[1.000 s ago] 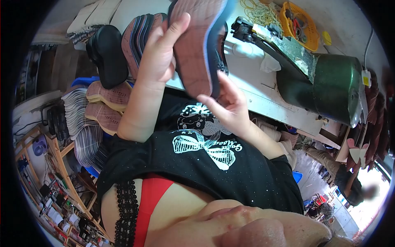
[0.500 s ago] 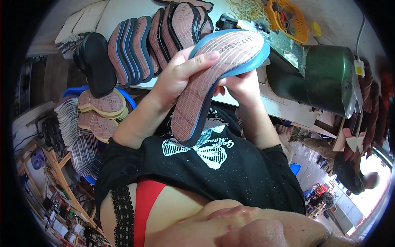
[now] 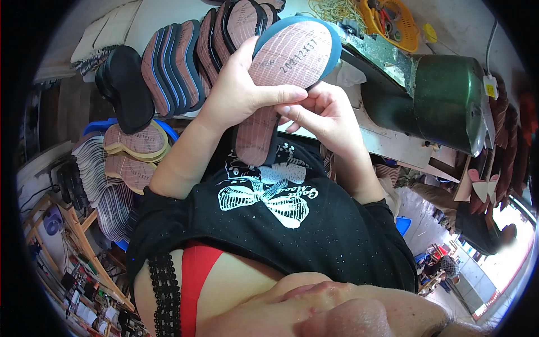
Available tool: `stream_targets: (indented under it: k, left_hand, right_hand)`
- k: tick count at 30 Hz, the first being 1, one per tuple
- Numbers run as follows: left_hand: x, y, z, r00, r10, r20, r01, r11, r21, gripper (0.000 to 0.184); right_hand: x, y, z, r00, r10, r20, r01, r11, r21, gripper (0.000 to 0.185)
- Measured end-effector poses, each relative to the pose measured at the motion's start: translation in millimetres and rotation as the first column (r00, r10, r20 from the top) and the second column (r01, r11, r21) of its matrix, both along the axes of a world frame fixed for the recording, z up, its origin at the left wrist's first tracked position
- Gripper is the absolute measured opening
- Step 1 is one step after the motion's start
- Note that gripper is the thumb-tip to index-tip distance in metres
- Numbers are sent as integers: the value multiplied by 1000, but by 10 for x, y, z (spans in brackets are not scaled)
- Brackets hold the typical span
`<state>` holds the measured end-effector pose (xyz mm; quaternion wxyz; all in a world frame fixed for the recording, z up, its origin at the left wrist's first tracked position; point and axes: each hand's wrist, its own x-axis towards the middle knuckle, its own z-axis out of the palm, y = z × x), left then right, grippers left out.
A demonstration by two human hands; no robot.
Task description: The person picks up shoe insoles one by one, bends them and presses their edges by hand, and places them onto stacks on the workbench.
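Both my hands hold one shoe insole (image 3: 289,62) in front of my chest. Its face is pinkish-brown with pale lines and a printed number, and a blue-grey edge runs round the wide end. My left hand (image 3: 238,92) is closed on it at the left, thumb lying across the face near the narrow middle. With the thumb and fingers of my right hand (image 3: 325,115), I pinch the right edge at that same narrow part. Rows of similar insoles (image 3: 182,62) stand on the white table just beyond my left hand, beside black insoles (image 3: 126,87).
At the right stands a green machine (image 3: 446,104). An orange basket (image 3: 412,33) with tools sits at the back, beside a heap of yellowish cords (image 3: 337,10). On my left, a blue bin (image 3: 98,124) holds stacked insoles (image 3: 137,140). A wooden rack (image 3: 92,253) stands lower left.
The insole has tilted to show more of its printed wide end and has moved slightly left. My right hand has come from behind it to its near edge, beside my left thumb.
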<state>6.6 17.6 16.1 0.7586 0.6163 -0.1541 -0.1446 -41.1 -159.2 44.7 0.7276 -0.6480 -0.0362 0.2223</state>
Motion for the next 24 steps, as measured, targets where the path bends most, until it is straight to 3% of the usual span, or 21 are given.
stream_targets:
  k: [4, 7, 8, 9, 11, 13, 15, 18, 21, 24]
  left_hand:
    - [3, -73, 83, 965, -77, -249, 2, 957, -290, 71]
    - [-58, -129, 114, 994, 105, 31, -99, 985, -144, 69]
    - [-77, -166, 85, 965, 226, 132, -203, 965, -166, 69]
    - [-42, -192, 44, 878, 341, 335, -339, 938, -65, 70]
    - [-33, -218, -46, 784, 379, 492, -495, 860, 126, 68]
    - [97, -267, -77, 776, 419, 471, -497, 866, 48, 64]
    - [182, -341, -102, 884, 384, 266, -395, 919, -15, 44]
    - [322, -388, -47, 939, 338, 56, -329, 935, -131, 31]
    - [692, -299, -238, 869, 353, 347, -416, 900, 128, 24]
    - [983, -423, -369, 935, 306, 178, -321, 945, 64, 24]
  right_hand:
    - [19, -31, -175, 999, 43, -28, -34, 960, 278, 22]
    - [81, -81, -408, 989, 127, -72, -97, 941, 325, 25]
    - [75, -107, -392, 995, 87, -57, -65, 948, 311, 22]
    - [106, -116, -358, 999, 47, -5, -45, 979, 200, 20]
    - [144, -139, -305, 994, -20, 106, 22, 1000, -20, 19]
    - [171, -122, -188, 976, -71, 206, 92, 991, -97, 19]
    - [210, -122, -137, 972, -128, 199, 146, 986, -78, 19]
    - [299, -153, -123, 957, -247, 152, 251, 968, -6, 21]
    - [470, -257, -229, 945, -303, 121, 313, 947, -70, 27]
    - [603, -284, -246, 911, -377, 166, 390, 919, -57, 34]
